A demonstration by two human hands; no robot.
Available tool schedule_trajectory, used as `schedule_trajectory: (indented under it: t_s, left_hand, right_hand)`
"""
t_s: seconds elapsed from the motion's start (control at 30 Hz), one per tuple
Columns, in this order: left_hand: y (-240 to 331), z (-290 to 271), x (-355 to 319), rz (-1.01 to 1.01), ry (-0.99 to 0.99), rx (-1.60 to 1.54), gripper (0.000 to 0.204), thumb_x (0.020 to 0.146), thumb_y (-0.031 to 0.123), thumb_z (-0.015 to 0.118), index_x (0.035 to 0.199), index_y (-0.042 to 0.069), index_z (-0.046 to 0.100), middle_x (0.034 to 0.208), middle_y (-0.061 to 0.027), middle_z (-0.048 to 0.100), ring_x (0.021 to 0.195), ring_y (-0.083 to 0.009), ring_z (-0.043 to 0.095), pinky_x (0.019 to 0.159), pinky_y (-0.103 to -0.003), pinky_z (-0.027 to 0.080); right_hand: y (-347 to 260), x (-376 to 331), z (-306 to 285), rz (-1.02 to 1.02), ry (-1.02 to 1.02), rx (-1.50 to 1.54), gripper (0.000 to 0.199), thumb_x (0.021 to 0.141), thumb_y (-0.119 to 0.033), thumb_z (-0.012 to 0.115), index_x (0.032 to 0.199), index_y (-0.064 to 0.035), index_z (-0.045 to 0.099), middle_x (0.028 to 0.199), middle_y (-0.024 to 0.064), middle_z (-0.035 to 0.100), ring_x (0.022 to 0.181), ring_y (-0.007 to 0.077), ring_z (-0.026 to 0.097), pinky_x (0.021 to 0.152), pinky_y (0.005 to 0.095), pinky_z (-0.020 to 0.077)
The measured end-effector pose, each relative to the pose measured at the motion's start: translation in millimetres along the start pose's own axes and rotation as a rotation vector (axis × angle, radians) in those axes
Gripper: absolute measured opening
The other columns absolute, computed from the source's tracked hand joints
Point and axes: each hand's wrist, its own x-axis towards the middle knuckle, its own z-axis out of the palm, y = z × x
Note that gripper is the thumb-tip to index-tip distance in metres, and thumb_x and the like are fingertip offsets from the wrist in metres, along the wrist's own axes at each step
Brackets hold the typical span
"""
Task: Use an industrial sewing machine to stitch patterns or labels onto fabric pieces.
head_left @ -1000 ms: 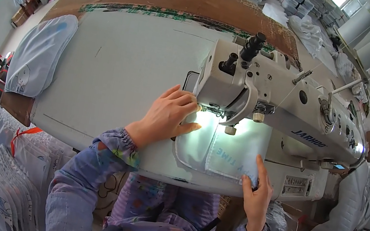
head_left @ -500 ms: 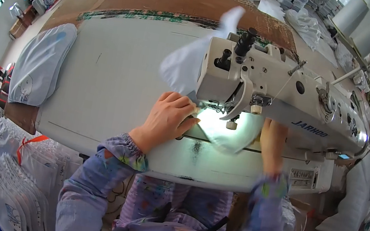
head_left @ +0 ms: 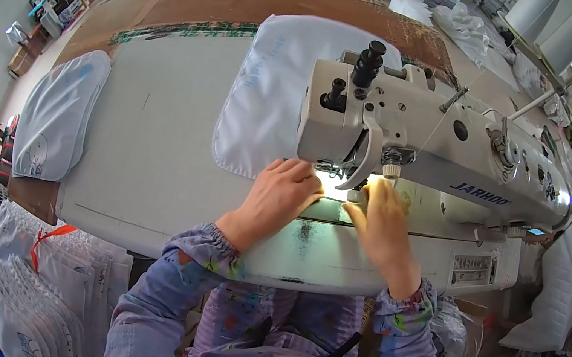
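Far left, on the edge of the grey-white sewing table [head_left: 152, 155]: a stack of white fabric pieces [head_left: 60, 112], well apart from the hands. Below it, beside the table: more white pieces in a pile [head_left: 46, 281]. Toward the middle: a white quilted fabric panel [head_left: 274, 92] spread flat, reaching behind the machine head, its near corner just beside the needle. Left hand [head_left: 279, 196] palm down, fingers together and flat, touching that near edge of the panel, gripping nothing. At the lit needle area: right hand [head_left: 384, 230] flat on the bed, fingers extended, pressing rather than holding. Above and rightward: white industrial sewing machine [head_left: 445, 145]. Far right: hanging white bags [head_left: 557, 287].
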Motion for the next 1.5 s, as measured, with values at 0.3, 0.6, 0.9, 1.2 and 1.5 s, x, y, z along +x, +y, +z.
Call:
schedule_trajectory:
  t_s: [0.3, 0.6, 0.9, 1.2, 1.5]
  left_hand:
    - [-1.4, -2.0, -2.4, -0.314, 0.078, -0.266, 0.009, 0.091, 0.012, 0.071, 0.092, 0.005, 0.066, 0.093, -0.0106, 0.060, 0.087, -0.0338, 0.062, 0.076, -0.044, 0.051]
    - [-9.7, -5.6, -4.2, -0.366, 0.147, -0.470, 0.009, 0.091, 0.010, 0.070, 0.095, 0.004, 0.065, 0.095, -0.0133, 0.061, 0.090, -0.0341, 0.063, 0.077, -0.044, 0.052]
    - [-58.7, -56.3, -22.5, -0.606, 0.261, 0.659, 0.034, 0.089, 0.033, 0.075, 0.090, -0.001, 0.069, 0.134, -0.0153, 0.059, 0.131, -0.0341, 0.050, 0.110, -0.049, 0.036]
    - [-66.9, -45.6, -15.2, -0.534, 0.249, 0.430, 0.023, 0.088, 0.021, 0.075, 0.094, 0.000, 0.074, 0.127, -0.0103, 0.060, 0.125, -0.0328, 0.052, 0.106, -0.047, 0.038]
    - [-83.1, -39.0, -3.2, -0.496, 0.255, 0.459, 0.020, 0.091, 0.020, 0.073, 0.100, 0.002, 0.067, 0.116, -0.0093, 0.059, 0.112, -0.0309, 0.056, 0.097, -0.044, 0.043]
  right_hand:
    - [-29.6, 11.0, 18.5, -0.078, -0.107, -0.129, 0.026, 0.095, -0.023, 0.070, 0.111, -0.0024, 0.068, 0.102, 0.0247, 0.064, 0.095, 0.0432, 0.062, 0.083, 0.0508, 0.0512]
    - [-33.4, 11.7, 36.1, -0.084, -0.047, -0.192, 0.021, 0.092, -0.017, 0.072, 0.112, -0.0090, 0.071, 0.096, 0.0138, 0.071, 0.090, 0.0358, 0.068, 0.074, 0.0471, 0.0553]
    - [-7.3, -13.5, 24.6, -0.021, 0.194, -0.146, 0.031, 0.084, -0.027, 0.082, 0.087, -0.0015, 0.066, 0.093, 0.0100, 0.057, 0.088, 0.0316, 0.061, 0.073, 0.0432, 0.0501]
    - [-6.6, -12.4, 27.1, -0.035, 0.205, -0.110, 0.034, 0.084, -0.030, 0.083, 0.083, -0.0022, 0.063, 0.090, 0.0097, 0.057, 0.075, 0.0328, 0.062, 0.063, 0.0438, 0.0495]
    - [-6.5, -10.2, 27.9, 0.086, 0.134, -0.117, 0.042, 0.083, -0.027, 0.083, 0.119, -0.0076, 0.071, 0.102, 0.0078, 0.064, 0.088, 0.0310, 0.069, 0.072, 0.0411, 0.0560]
